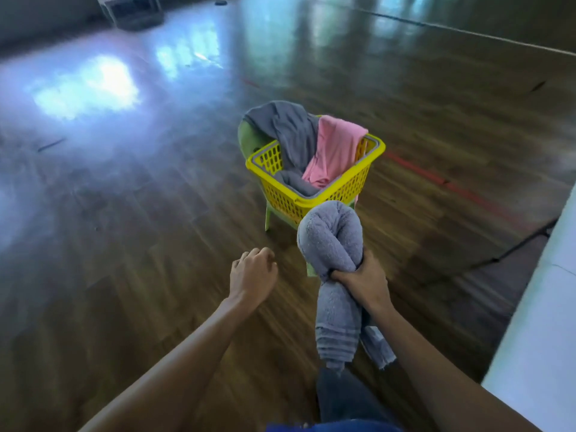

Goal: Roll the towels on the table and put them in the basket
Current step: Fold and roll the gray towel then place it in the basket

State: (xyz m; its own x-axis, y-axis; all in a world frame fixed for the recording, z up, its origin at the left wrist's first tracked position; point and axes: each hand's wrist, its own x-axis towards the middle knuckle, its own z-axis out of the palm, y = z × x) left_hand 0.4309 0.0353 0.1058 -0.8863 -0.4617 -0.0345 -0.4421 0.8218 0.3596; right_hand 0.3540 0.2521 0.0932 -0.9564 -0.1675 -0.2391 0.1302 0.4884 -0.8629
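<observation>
The right hand (363,277) squeezes the rolled grey towel (332,260) mid-length at lower centre, keeping it wound, while the left hand (253,269) hangs loosely curled, empty, short of the yellow basket (314,194) at centre frame.

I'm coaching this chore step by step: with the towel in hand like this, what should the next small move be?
Probably carry the rolled grey towel, gripped in the right hand, forward over the yellow basket on the green chair. It is short of the rim, and the left hand is empty.
</observation>
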